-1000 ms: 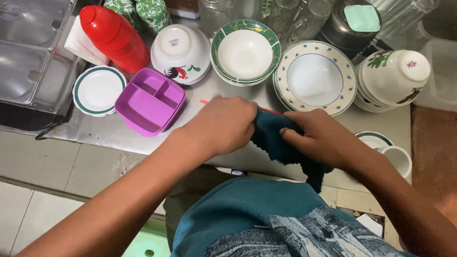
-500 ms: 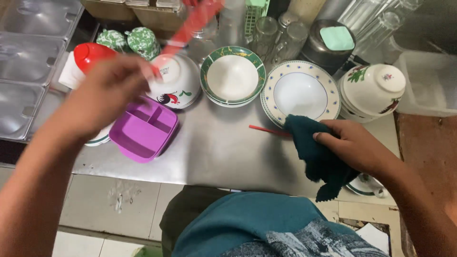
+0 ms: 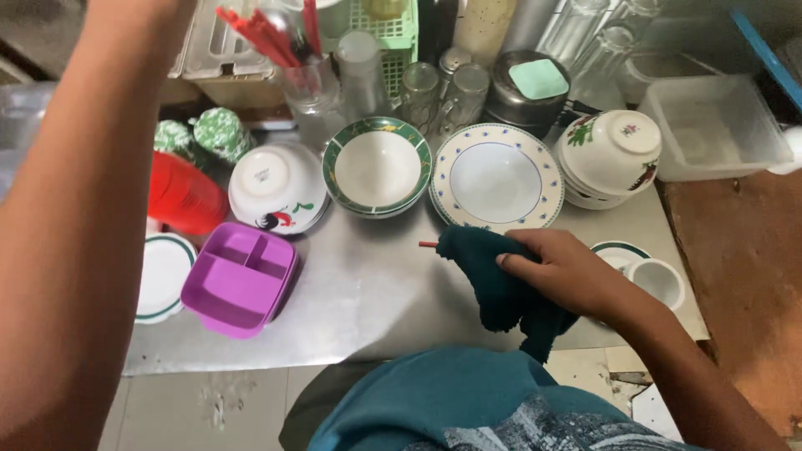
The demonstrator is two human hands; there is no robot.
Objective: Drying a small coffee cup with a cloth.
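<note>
One right hand (image 3: 576,276) gripping teal cloth (image 3: 501,280)

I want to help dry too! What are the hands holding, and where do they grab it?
The right hand grips a dark teal cloth bunched around its middle, a red stick poking out. The left hand is out of view.

Left arm (image 3: 75,217) raised high, right hand (image 3: 568,271) closed, fingers curled

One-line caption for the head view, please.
Right hand holds a dark teal cloth on a steel counter crowded with bowls; left arm reaches up.
</note>
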